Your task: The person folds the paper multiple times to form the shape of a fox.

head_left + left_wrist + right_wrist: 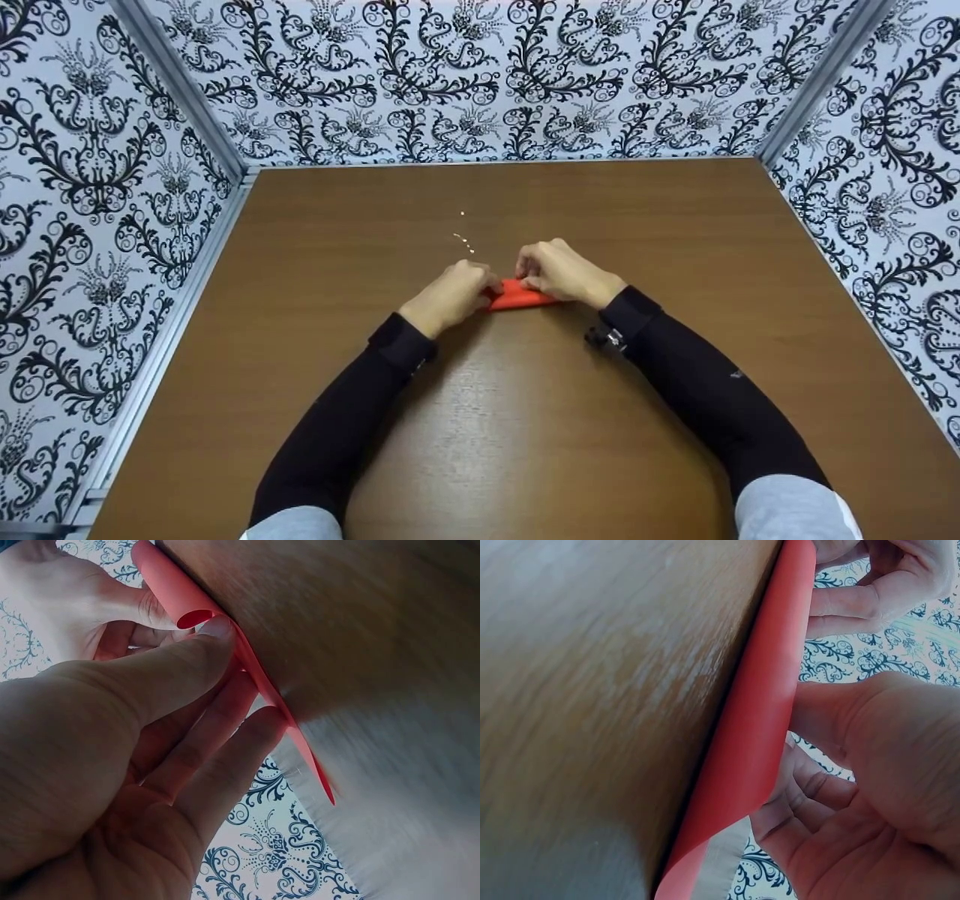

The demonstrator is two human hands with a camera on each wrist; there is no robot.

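A sheet of red paper (519, 295), bent over into a loose roll, lies across the middle of the wooden table. At its left end my left hand (452, 294) pinches the paper; in the left wrist view the thumb presses the curled edge and the fingers sit behind the flat part. My right hand (564, 271) grips the roll's right part from the far side. From the right wrist, the red paper (761, 705) shows as a tube with a slanted open end, the right thumb and curled fingers against its back.
Small pale scraps (465, 240) are scattered on the table (637, 420) beyond the left hand. Patterned walls (465, 82) with metal frame posts (180, 82) enclose the back and both sides. Small dark wrist cameras (606, 339) are strapped to the sleeves.
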